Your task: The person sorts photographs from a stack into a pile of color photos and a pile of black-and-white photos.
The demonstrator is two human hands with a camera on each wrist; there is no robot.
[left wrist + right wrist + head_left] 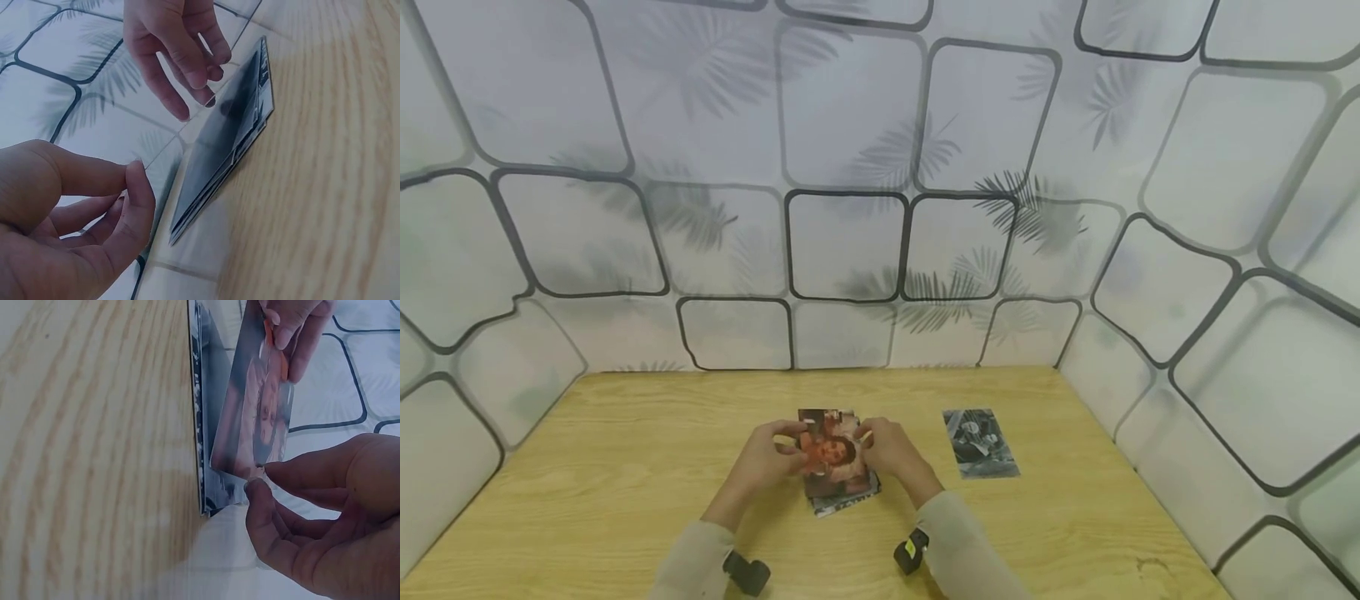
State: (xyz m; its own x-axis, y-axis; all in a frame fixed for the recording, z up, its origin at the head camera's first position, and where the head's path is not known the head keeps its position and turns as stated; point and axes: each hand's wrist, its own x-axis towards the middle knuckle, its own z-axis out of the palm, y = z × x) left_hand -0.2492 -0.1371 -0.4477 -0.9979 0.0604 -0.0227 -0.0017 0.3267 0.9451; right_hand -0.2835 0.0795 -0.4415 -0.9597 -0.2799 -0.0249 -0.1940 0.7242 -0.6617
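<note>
A colour photo print with a face in reddish tones is held between both hands, slightly above a small stack of prints. My left hand pinches its left edge between thumb and fingers. On the opposite edge, the thumb and forefinger of my right hand pinch it too; the right wrist view shows this grip near a corner of the photo. Seen nearly edge-on in the left wrist view, the stack lies on the wood with its edges a little uneven.
A single black-and-white print lies flat on the wood-grain table, right of the hands. A patterned wall covering encloses the back and sides. Small black devices sit on both wrists.
</note>
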